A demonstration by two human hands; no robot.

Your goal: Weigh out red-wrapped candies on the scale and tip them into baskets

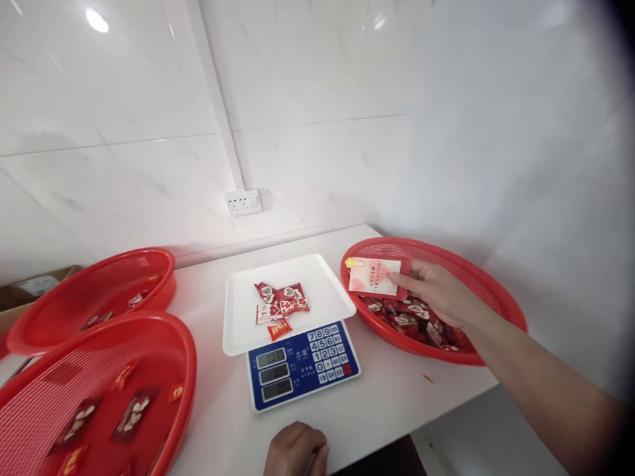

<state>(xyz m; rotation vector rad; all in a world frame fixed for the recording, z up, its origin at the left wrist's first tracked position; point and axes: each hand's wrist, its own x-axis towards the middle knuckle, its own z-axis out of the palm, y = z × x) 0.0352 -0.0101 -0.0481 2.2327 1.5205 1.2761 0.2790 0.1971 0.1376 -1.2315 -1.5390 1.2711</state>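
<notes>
Closest to the camera, my bare right forearm [540,396] is taking up the lower right corner, with my right hand [439,294] hanging over the right-hand red basket [518,324]. Its fingers [407,284] are pinching a flat red packet [372,277] by one end, and the pale printed face is pointing back at me (cute yellow flower in the corner, btw). Right below it, a pile of dark red wrapped packets [421,317] is filling part of that basket; I can't tell if the one I'm holding is touching them.

Left hand [297,451] is resting low, just in front of the scale [305,377], fingers sitting curled in a loose fist. Up on the scale's white tray [248,304], a few red-and-white packets [285,301] are lying bunched together, with a small orange-red packet [279,328] sitting just in front of them. The display [275,373] is looking too faint for me to read properly.

Over on the left, two more red baskets are standing close together, a front one [191,370] and a rear one [114,256], both holding scattered packets. One tiny orange scrap [429,379] is lying on the counter [218,396], and a socket [243,201] is sitting on the wall behind.
</notes>
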